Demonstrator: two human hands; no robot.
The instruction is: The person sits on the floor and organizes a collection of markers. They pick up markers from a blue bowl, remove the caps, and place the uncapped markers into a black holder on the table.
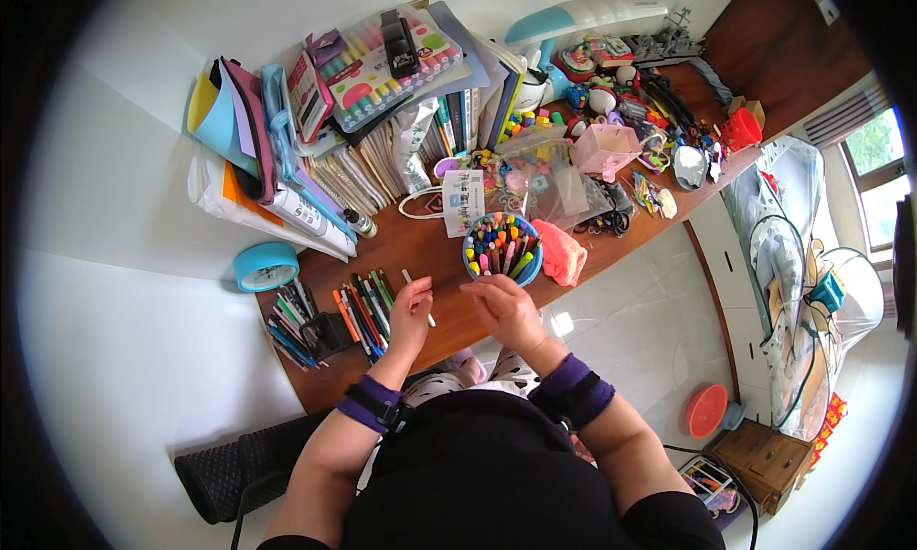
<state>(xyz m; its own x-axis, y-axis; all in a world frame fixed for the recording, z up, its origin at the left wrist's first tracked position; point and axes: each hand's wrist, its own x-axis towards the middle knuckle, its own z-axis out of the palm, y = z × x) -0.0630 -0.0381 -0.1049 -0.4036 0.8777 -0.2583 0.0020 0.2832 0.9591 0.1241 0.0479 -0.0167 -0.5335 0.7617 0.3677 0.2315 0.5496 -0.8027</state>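
My left hand (412,308) is over the desk, its fingers loosely bent and not plainly gripping anything. A slim white pen (431,320) runs behind its fingers, partly hidden. Left of that hand, several pens and markers (363,306) lie side by side in a slanting row. At the near side of a round blue container (537,266) full of coloured markers (499,242) is my right hand (506,311). Its fingers are half bent and point left, with nothing visible in them. Each wrist wears a purple band.
A black holder (330,332) and more pens (289,326) are at the desk's left end, near a blue round clock (266,267). Pink cloth (561,254) lies right of the container. Books, a plastic bag (549,182), a pink box (606,151) and toys crowd the back.
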